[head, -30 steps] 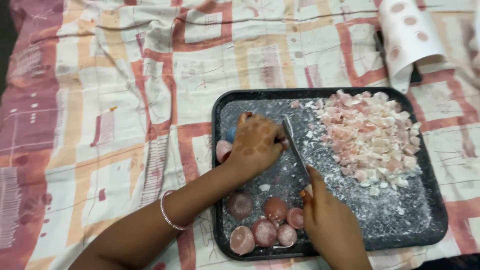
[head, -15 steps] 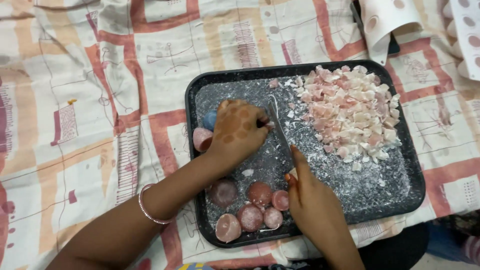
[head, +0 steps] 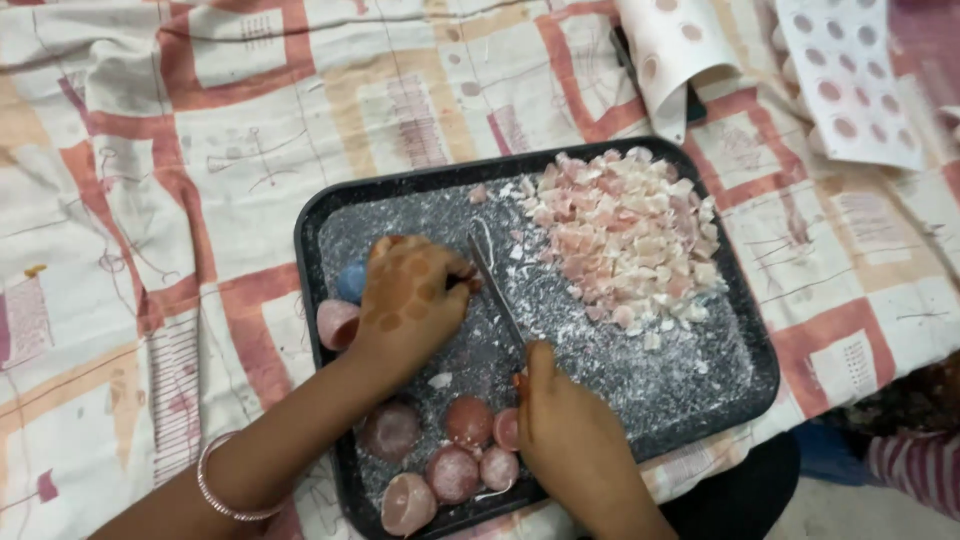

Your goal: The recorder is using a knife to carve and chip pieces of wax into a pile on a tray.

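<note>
A black speckled tray (head: 740,390) lies on a patterned cloth. My left hand (head: 410,300) rests on the tray's left part, fingers curled down over a small piece that I cannot make out, right beside the knife blade. My right hand (head: 570,440) grips the handle of a thin knife (head: 497,295), whose blade points away from me and touches the tray next to my left fingers. A heap of chopped pink and white pieces (head: 625,235) fills the tray's far right. Several round pink halves (head: 450,465) lie along the tray's near edge, and one more (head: 335,322) at its left edge.
The cloth (head: 200,180) has red, cream and white squares. White sheets with pink dots (head: 850,70) lie at the upper right, one curled (head: 680,50) over a dark object. A blue round thing (head: 352,282) peeks out beside my left hand. A striped sleeve (head: 915,465) shows at the lower right.
The view has shifted, so the tray sits further right and lower. Both hands stay at the same place on the tray, left over the piece, right on the knife.
</note>
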